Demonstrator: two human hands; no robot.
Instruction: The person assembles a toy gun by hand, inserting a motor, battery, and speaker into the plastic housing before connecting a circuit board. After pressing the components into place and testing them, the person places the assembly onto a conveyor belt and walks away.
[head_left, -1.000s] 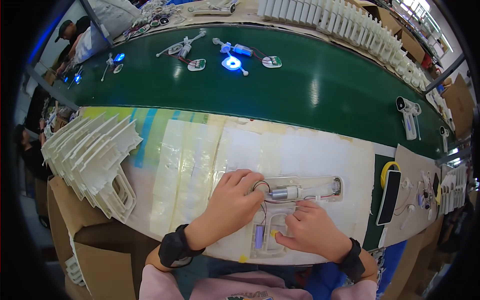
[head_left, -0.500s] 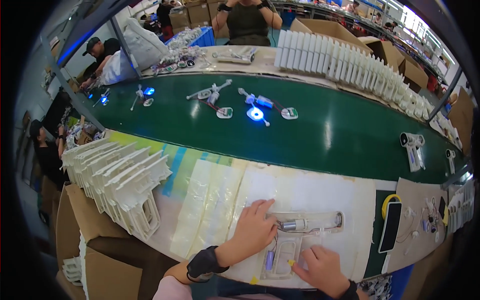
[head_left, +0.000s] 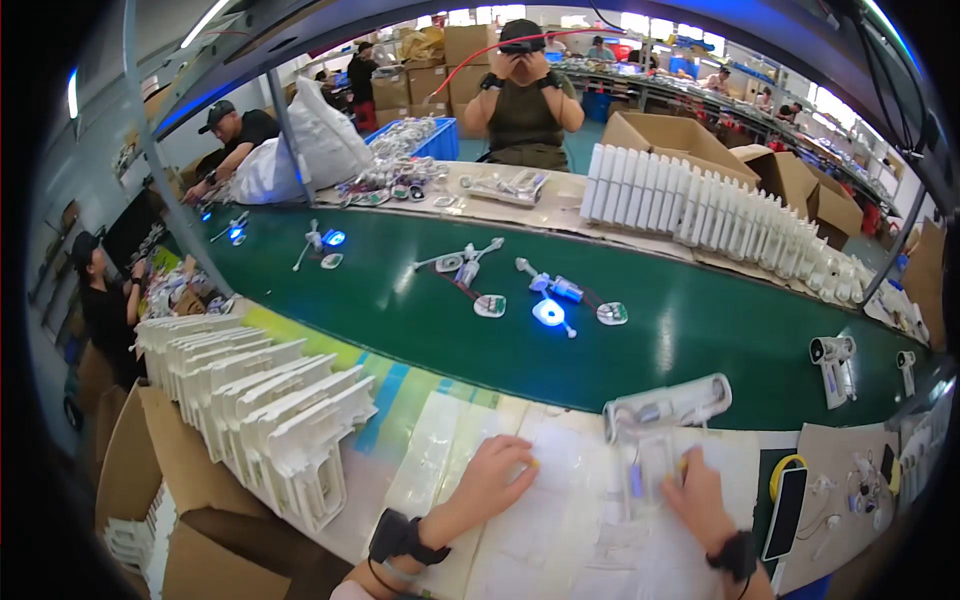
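Note:
My right hand [head_left: 699, 496] grips the lower part of a white T-shaped plastic housing [head_left: 668, 402], its fingers closed on the right edge. The housing is raised and tilted above the worktable, blurred by motion. Inside its lower part a purple cylindrical cell [head_left: 636, 480] shows; details in the crosspiece are smeared. To the left, my left hand [head_left: 490, 478] hovers over the white work sheet [head_left: 560, 510], apart from the housing. Its fingers are loosely bent with the thumb apart, and nothing clear lies between them. A small yellow patch shows at its fingertips.
Beyond the table runs a green conveyor belt [head_left: 400, 320] with wired parts, some lit blue, and an assembled white unit [head_left: 834, 370]. White shells [head_left: 250, 400] stand in a row at left, above a cardboard box [head_left: 220, 560]. A phone [head_left: 784, 513] lies at right. A person [head_left: 525, 105] sits opposite.
The housing has left the sheet, moving up and right in my right hand. My left hand has let go of it. The view has tilted upward.

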